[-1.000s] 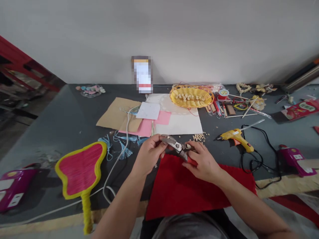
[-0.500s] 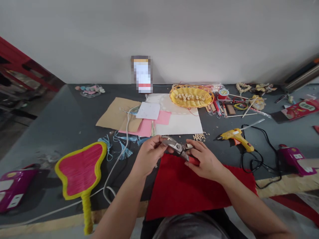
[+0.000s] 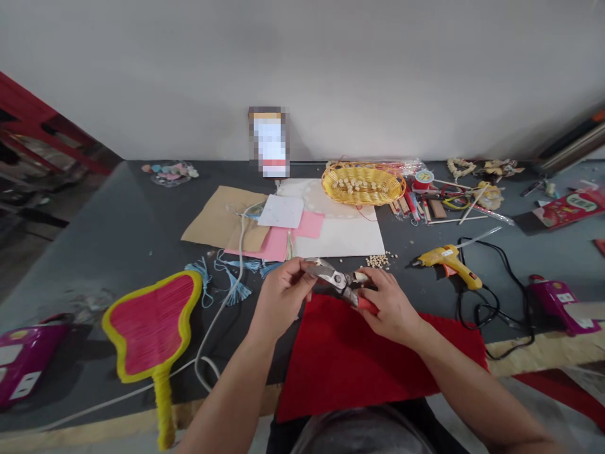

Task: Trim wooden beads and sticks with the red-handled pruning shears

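Over the red cloth point(image 3: 378, 366), my right hand point(image 3: 390, 299) is closed around the handles of metal pliers point(image 3: 336, 279). One grip is red and the other looks pale and worn. The jaws point left, toward my left hand point(image 3: 283, 293). That hand is closed in a pinch at the jaw tips, where a small pale bit point(image 3: 319, 262) shows; its shape is too small to make out. Just beyond my right hand lies a pile of small pale beads point(image 3: 378, 260) on the dark table.
Left lies a pink fan with a yellow rim point(image 3: 150, 321), near a white cable point(image 3: 203, 347) and blue tassels point(image 3: 239, 291). Ahead are paper sheets point(image 3: 347, 238), a yellow basket point(image 3: 363, 195) and a phone point(image 3: 269, 142). A yellow glue gun point(image 3: 447, 257) with a black cord lies right.
The pliers' handles look slightly more spread, and the fingers of my right hand have shifted on them. The pale bit at the jaw tips shows more clearly. Surroundings look unchanged.
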A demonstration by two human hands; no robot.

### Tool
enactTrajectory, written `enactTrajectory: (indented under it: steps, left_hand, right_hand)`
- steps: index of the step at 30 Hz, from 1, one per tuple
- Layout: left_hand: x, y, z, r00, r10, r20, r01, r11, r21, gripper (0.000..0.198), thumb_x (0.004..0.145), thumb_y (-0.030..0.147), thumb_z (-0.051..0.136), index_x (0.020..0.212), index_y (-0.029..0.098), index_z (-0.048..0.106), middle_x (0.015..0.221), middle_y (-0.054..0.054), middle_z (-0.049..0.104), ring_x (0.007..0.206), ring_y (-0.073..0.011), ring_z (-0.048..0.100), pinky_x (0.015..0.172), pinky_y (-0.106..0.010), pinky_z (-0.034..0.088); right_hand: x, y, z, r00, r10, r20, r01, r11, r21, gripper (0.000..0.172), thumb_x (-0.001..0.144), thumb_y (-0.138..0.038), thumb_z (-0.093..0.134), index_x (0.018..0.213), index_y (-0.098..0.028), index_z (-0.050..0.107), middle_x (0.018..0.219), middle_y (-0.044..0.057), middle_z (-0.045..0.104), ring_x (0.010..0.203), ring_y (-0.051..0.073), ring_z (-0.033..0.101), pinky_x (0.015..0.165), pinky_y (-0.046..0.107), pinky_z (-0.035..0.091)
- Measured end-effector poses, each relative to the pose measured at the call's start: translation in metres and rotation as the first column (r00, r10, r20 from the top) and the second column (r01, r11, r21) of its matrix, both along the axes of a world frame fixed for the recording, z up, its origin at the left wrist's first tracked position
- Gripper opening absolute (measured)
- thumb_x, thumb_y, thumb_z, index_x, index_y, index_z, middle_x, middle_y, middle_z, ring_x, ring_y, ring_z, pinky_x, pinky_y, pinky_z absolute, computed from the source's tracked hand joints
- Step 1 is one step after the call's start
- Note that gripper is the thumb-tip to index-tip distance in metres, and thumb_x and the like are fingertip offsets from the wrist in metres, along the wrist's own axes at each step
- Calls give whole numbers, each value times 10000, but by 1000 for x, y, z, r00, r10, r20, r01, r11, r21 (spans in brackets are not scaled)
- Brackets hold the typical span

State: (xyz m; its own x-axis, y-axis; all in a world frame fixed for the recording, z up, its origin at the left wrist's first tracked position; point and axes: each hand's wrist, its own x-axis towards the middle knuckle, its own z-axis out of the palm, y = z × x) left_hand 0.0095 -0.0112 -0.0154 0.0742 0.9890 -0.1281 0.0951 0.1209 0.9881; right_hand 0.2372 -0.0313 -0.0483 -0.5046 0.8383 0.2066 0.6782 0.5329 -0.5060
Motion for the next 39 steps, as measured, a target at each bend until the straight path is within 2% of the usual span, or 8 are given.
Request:
enactTrajectory:
  steps: [5,10,17,22,26,29,35,39]
  left_hand:
    - [2,-2,5,998,-29,50,29,999,-15,112,835,266,606,838,167,658,668,-14,647,592,-119,543,508,-212,352]
    - [2,-2,7,998,-31,45,32,999,-22,79,815,225,598,803,168,652,659,-18,661,568,-115,546,500,-210,356]
    - [3,-1,7,997,-33,63,33,999,-5,98,820,241,603,814,167,667,656,-19,659,623,-139,592,550,-227,420]
    - [3,-4,10,1000,-25,-7,25,999,39,145,853,283,591,786,169,652,704,-26,689,677,-154,630,651,-250,472]
    - [3,-2,8,999,-20,-31,22,998,61,128,844,282,596,850,172,662,814,-42,724,752,-179,661,707,-274,501]
    - [3,1,7,998,-42,-42,44,998,49,116,842,267,588,843,173,657,816,-44,726,775,-183,666,728,-284,506]
    - [3,1,8,995,-12,-101,13,1000,5,162,852,318,593,857,170,658,668,-1,655,527,-101,508,517,-208,394]
    - [1,0,11,995,26,-96,-24,999,27,198,866,347,584,893,170,668,721,-8,656,548,-96,485,531,-206,389]
  right_hand:
    - [1,0,3,999,38,3,-38,999,-6,355,697,-61,560,1005,-221,638,1337,105,494,1155,304,499,930,481,436]
    - [1,-2,3,998,56,20,-56,998,-3,337,705,-68,540,999,-210,628,1341,126,481,1149,314,505,926,497,450]
    - [-2,-4,4,995,50,-84,-48,998,29,258,697,-76,545,902,-201,637,1125,126,558,998,262,574,853,411,520]
    - [-3,-6,7,999,-5,-40,5,1000,15,189,718,-91,514,827,-203,620,871,75,587,749,198,594,651,303,541]
    - [0,-5,6,1000,-5,18,4,998,55,259,738,-90,544,948,-215,629,1107,110,580,978,258,581,784,367,547]
    - [3,-2,5,999,12,30,-14,997,76,279,742,-86,555,981,-210,626,1182,125,550,1045,287,558,866,436,533]
    - [8,4,5,1000,10,-1,-10,997,71,392,751,-80,536,1123,-194,581,1273,155,507,1179,317,494,972,500,475]
    - [7,3,8,998,19,55,-22,998,52,454,737,-73,537,1174,-198,560,1406,153,430,1249,343,432,979,548,433]
